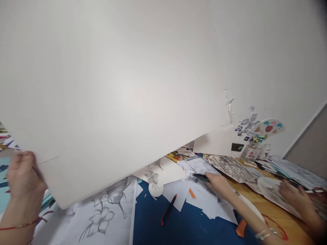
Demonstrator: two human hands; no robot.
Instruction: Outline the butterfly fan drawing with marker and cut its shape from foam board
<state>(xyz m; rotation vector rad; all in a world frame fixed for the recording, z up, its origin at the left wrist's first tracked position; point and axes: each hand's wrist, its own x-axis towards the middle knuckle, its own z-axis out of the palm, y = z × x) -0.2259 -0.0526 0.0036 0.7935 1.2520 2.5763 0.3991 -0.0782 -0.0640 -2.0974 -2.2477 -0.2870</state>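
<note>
Grasping a partly cropped white sheet (114,102), the left hand (25,173) clenches; I cannot tell the blurred right hand's (218,183) grip.

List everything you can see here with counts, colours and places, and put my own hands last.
Board: one, white, raised across upper left
Wall: one, pale, behind
Bottles: at least two, clear, right by wall
Patterned sheet: one, brown-grey, right of centre
Flower cutout: one, white and grey, below board's edge
Butterfly drawing: one, grey on white, lower left
Mat: one, blue, bottom centre
Pen-like tool: one, red and black, on mat
Orange scraps: at least two, lower right of centre
Table: one, yellow-brown, right
Co-worker's hand: one, blurred, far right
Left hand: one, red wrist cord, gripping board
Right hand: one, pale bracelet, at a dark tool
</note>
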